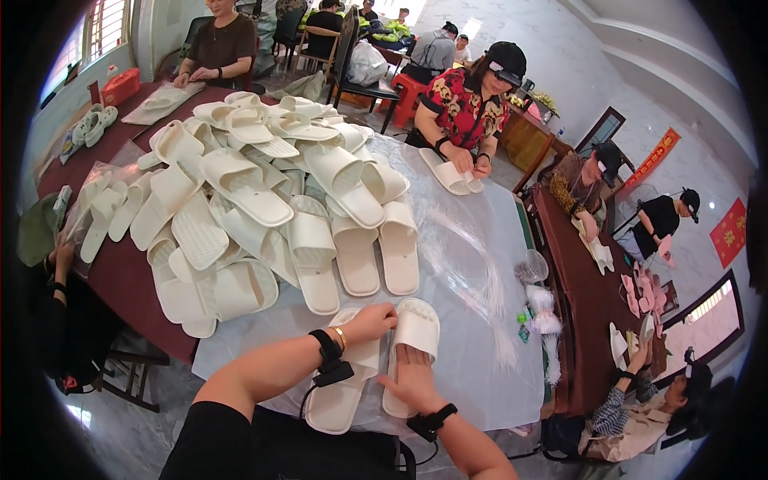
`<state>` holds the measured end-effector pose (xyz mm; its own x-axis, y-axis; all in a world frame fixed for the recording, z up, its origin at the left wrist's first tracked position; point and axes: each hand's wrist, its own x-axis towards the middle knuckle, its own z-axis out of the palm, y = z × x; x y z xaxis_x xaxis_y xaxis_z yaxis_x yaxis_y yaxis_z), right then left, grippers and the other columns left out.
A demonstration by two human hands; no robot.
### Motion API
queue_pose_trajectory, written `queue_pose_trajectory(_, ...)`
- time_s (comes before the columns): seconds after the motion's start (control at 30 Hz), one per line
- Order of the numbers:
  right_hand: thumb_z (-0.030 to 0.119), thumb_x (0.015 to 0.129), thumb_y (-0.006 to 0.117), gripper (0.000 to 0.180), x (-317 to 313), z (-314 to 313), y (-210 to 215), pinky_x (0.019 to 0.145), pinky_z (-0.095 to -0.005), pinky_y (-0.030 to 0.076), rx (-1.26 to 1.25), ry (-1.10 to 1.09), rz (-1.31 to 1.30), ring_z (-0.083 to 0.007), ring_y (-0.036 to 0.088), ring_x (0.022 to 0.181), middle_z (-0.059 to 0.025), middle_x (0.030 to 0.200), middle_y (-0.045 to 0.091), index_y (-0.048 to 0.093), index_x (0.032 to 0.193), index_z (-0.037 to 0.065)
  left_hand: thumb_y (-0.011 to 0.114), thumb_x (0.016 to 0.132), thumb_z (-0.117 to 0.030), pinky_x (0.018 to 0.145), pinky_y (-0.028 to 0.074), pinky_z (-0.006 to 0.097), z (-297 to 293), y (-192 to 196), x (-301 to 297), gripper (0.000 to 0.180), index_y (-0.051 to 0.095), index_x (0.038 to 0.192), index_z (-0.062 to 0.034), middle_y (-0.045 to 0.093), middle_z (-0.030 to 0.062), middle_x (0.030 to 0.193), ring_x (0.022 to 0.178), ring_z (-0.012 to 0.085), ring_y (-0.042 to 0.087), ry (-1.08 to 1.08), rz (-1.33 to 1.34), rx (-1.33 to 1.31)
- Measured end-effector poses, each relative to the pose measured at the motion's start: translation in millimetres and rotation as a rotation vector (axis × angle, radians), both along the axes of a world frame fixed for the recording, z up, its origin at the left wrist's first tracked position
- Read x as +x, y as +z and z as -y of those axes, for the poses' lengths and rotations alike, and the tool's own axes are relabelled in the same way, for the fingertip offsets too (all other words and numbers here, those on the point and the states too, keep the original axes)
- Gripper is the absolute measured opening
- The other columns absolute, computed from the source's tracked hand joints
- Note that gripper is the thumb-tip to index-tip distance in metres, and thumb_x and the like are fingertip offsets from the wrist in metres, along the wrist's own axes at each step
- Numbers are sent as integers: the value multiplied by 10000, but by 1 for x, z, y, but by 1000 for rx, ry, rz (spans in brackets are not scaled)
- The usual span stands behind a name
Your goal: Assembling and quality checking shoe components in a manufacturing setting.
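Note:
Two cream slippers lie side by side in front of me on a table covered with clear plastic sheeting. My left hand (373, 322) reaches over the left slipper (337, 406), fingers closed at the inner edge of the right slipper's strap; what they pinch is too small to make out. My right hand (415, 381) lies flat inside the right slipper (418, 330), its fingers stretched under the strap and their tips hidden. Just beyond, a big heap of cream slippers (247, 190) covers the table's left side, with several standing along its near edge.
Thin clear plastic strands (472, 276) lie right of my hands. Bundled white strands (542, 310) and a clear plastic cup (531, 267) sit at the table's right edge. Across the table, a person (472, 104) handles another slipper pair (448, 173). Others work at a dark red table (588, 336) on the right.

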<state>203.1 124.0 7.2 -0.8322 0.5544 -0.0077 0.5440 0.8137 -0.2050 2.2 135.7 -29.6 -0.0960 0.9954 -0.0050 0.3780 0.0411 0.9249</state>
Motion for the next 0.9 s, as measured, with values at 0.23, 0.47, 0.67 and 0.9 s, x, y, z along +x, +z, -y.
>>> queue_pose_trajectory(0.23,435,803,643,787,-1,-8,-11,1048,-472,311,-10,-18,-12,-415,425,1231,-269,1307,460,378,1337,-79,538,895,-169,700,479,313,3,4,-3,189,594,906,11,655,119,824,759,206,612,68,136,-20)
queue_pose_trajectory(0.47,295,835,629,642,40,19,-8,1043,-479,308,-46,120,-25,-396,423,1220,-237,1306,459,408,1314,-71,515,895,-145,676,473,321,-1,-5,-6,168,573,872,10,642,119,784,707,210,590,132,101,-1)
queue_pose_trajectory(0.67,276,830,624,612,49,17,-15,1008,-485,338,-42,156,-145,-409,447,1177,-238,1257,483,424,1298,-63,523,890,-155,701,475,386,4,1,-3,170,583,908,3,644,173,810,761,321,610,96,18,53)
queue_pose_trajectory(0.9,283,798,650,568,26,8,-7,938,-474,382,76,68,-91,-388,495,1088,-227,1143,538,477,1237,-33,529,891,-168,736,478,423,7,5,-1,179,597,951,-13,654,200,857,817,378,616,80,32,35)
